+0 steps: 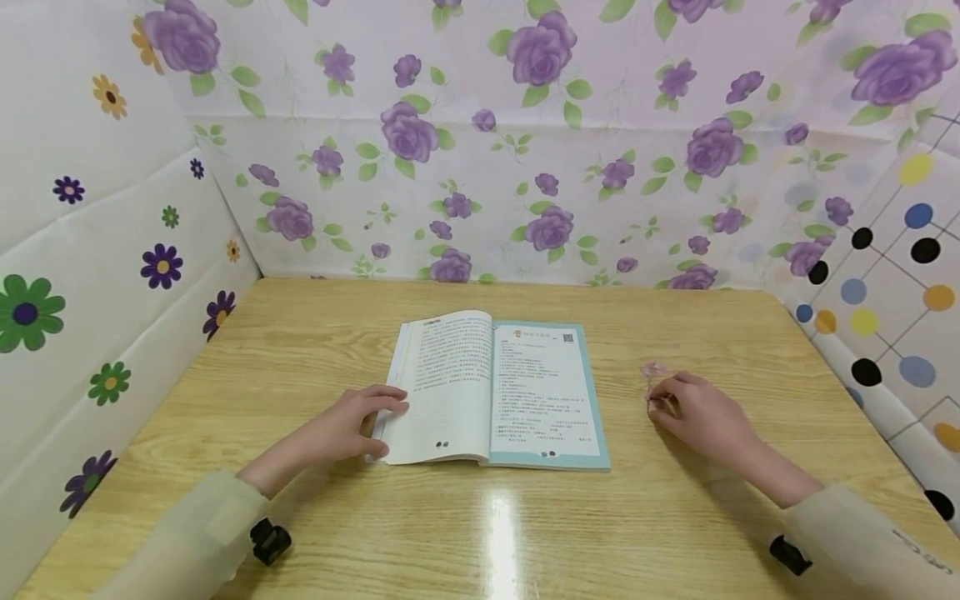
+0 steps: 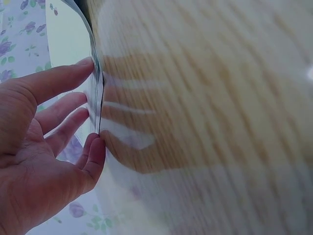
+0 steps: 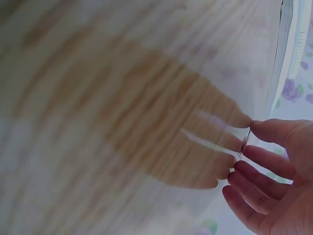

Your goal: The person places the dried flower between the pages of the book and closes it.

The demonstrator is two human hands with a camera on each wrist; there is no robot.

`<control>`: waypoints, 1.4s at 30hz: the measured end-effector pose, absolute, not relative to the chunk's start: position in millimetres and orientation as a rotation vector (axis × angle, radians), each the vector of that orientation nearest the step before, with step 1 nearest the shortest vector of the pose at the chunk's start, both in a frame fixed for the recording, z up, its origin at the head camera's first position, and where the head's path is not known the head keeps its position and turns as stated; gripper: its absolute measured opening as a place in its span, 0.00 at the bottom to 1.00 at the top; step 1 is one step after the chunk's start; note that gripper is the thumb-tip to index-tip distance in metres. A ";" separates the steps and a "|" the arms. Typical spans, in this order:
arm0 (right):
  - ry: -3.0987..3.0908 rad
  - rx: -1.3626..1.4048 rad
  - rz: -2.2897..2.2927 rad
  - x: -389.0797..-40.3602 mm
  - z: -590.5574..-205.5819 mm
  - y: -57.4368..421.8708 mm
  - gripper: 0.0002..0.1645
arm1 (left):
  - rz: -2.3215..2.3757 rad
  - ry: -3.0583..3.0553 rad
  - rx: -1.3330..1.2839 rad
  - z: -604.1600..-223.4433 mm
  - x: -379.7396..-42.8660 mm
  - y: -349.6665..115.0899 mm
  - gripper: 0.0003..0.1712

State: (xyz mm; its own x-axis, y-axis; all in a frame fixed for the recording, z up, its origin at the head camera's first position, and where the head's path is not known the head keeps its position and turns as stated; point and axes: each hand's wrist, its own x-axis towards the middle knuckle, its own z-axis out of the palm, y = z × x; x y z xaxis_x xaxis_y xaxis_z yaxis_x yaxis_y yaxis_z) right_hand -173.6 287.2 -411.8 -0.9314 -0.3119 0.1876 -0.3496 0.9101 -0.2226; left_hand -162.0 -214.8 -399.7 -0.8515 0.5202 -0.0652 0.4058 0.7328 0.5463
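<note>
An open book (image 1: pixel 450 400) lies on the wooden table, with a text page at left and a blue-bordered page at right. My left hand (image 1: pixel 352 427) rests at the book's left edge, its relaxed fingers on the left page; the left wrist view shows fingertips touching the page edges (image 2: pixel 96 93). To the right of the book, my right hand (image 1: pixel 701 414) pinches a thin, pinkish, see-through piece (image 1: pixel 652 367) with a flower-like top and narrow stem. Only a sliver of that piece (image 3: pixel 243 143) shows between thumb and fingers in the right wrist view.
The glossy wooden table (image 1: pixel 337 533) reflects light and the hands. Behind it hangs a purple-flowered cloth (image 1: pixel 480 200). Patterned sheets stand at both sides, flowered at left (image 1: pixel 112 275) and dotted at right (image 1: pixel 885 308).
</note>
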 end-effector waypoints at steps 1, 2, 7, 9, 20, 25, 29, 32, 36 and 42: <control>-2.917 0.515 0.384 -173.8 -412.5 287.2 0.09 | 0.784 2.720 0.738 -399.7 -162.1 -214.8 0.32; -2.911 0.524 0.387 -174.3 -413.2 287.1 0.09 | 0.786 2.718 0.737 -399.6 -162.3 -214.8 0.32; -2.893 0.550 0.393 -174.0 -414.9 287.2 0.10 | 0.794 2.708 0.749 -400.2 -162.6 -214.8 0.32; -2.888 0.551 0.403 -173.5 -415.3 287.2 0.10 | 0.796 2.707 0.758 -399.9 -162.3 -214.9 0.32; -2.889 0.584 0.479 -174.2 -415.7 289.9 0.06 | 0.796 2.710 0.800 -399.3 -160.3 -215.0 0.33; -2.884 0.609 0.486 -174.2 -417.4 294.7 0.09 | 0.806 2.700 0.784 -400.8 -161.4 -215.6 0.32; -2.918 0.548 0.486 -174.7 -415.7 297.9 0.07 | 0.804 2.696 0.794 -402.3 -162.9 -216.0 0.33; -2.939 0.499 0.444 -176.3 -413.1 301.9 0.05 | 0.809 2.692 0.777 -402.9 -163.4 -216.2 0.33; -2.937 0.471 0.369 -180.3 -410.3 310.4 0.04 | 0.814 2.689 0.760 -402.8 -163.9 -217.1 0.32; -2.926 0.532 0.336 -185.5 -409.1 318.6 0.04 | 0.804 2.691 0.764 -402.8 -164.3 -218.3 0.32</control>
State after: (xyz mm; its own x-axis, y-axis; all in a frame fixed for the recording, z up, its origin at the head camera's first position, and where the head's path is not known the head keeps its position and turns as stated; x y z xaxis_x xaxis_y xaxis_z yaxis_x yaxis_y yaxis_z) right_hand -185.5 318.6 -409.1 -0.9261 -0.3290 0.1844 -0.3623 0.9121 -0.1921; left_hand -164.3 -218.3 -402.8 -0.8372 0.5425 -0.0689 0.4159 0.7134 0.5641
